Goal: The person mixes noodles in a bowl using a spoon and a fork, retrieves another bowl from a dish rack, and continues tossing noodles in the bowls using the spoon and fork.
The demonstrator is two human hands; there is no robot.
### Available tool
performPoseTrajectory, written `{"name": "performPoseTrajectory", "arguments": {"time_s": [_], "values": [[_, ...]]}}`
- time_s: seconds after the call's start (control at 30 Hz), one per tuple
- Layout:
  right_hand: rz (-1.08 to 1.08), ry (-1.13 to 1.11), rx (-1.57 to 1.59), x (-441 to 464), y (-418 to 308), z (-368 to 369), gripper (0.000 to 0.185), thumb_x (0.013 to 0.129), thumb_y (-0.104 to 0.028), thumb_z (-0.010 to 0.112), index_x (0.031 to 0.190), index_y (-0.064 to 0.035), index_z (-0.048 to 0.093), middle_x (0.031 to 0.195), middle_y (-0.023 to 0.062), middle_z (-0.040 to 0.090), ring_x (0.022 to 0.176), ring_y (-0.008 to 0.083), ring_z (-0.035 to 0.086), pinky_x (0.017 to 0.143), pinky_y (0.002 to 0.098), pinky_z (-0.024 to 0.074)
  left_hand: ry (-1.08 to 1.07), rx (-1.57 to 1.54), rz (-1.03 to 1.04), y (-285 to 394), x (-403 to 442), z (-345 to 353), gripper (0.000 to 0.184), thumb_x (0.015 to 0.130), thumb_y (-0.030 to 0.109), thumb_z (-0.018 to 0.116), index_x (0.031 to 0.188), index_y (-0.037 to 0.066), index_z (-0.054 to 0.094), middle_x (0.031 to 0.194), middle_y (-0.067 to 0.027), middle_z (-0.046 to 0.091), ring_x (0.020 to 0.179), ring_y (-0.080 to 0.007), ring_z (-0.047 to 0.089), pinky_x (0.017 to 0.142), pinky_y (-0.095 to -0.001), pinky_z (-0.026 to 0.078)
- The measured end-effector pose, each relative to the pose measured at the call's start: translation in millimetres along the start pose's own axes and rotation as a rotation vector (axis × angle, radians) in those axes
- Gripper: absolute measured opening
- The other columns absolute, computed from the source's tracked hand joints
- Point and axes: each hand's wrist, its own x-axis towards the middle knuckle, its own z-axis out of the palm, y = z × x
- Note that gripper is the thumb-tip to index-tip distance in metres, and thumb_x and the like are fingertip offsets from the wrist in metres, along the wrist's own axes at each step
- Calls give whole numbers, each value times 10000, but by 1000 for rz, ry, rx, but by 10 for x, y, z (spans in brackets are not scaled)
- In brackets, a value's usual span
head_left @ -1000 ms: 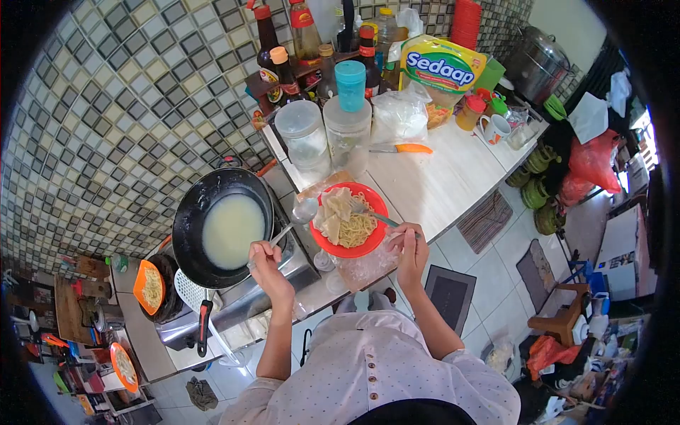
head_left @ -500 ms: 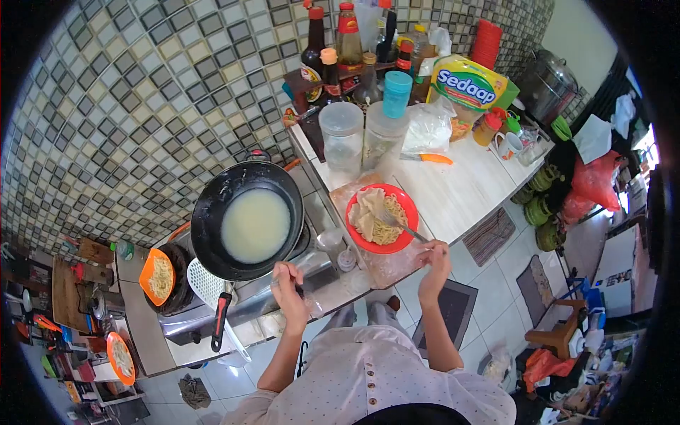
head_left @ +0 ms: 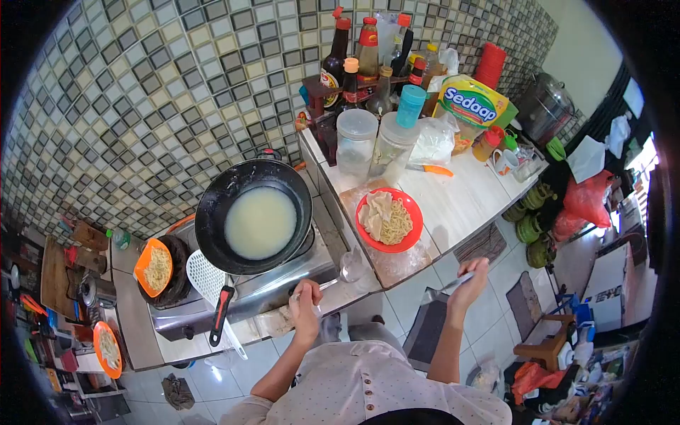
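Observation:
My left hand (head_left: pixel 305 303) is closed on the handle of a metal spoon (head_left: pixel 350 266), whose bowl end points right over the counter edge. To the right, my right hand (head_left: pixel 470 278) grips a fork (head_left: pixel 435 293), held over the floor with its tines to the left. A red bowl (head_left: pixel 415 228) with noodles (head_left: pixel 397 224) and pale, flat pieces of food (head_left: pixel 377 210) sits on the counter, above and between my hands. Left of it, a black wok (head_left: pixel 207 225) holding a cloudy, pale liquid (head_left: pixel 261 223) rests on the stove.
A slotted turner (head_left: pixel 207 276) lies across the stove front. An orange dish of noodles (head_left: pixel 156 268) stands at the left. Clear jars (head_left: pixel 356 145), sauce bottles (head_left: pixel 336 57), an orange-handled knife (head_left: pixel 436 170) and a Sedaap pack (head_left: pixel 470 103) are on the raised counter.
The fork has left the red bowl and moved right and down with my right hand. My left hand has lowered with the spoon. The view has shifted, and the bowl appears farther right.

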Motion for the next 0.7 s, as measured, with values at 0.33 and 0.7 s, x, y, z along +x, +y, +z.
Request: {"name": "performPoseTrajectory", "arguments": {"time_s": [0.33, 0.7], "values": [[46, -757, -658, 671, 503, 38, 276, 851, -236, 477, 852, 24, 570, 736, 70, 575, 651, 130, 526, 591, 276, 407, 124, 134, 93, -198, -273, 469, 330, 908, 253, 347, 646, 59, 400, 592, 22, 324, 550, -69, 271, 506, -227, 215], [458, -1235, -530, 1105, 959, 526, 321, 806, -319, 537, 807, -3, 590, 522, -42, 405, 440, 39, 346, 404, 204, 264, 223, 153, 138, -446, -598, 1094, 340, 909, 288, 341, 639, 84, 372, 609, 17, 331, 543, -67, 280, 502, -222, 217]]}}
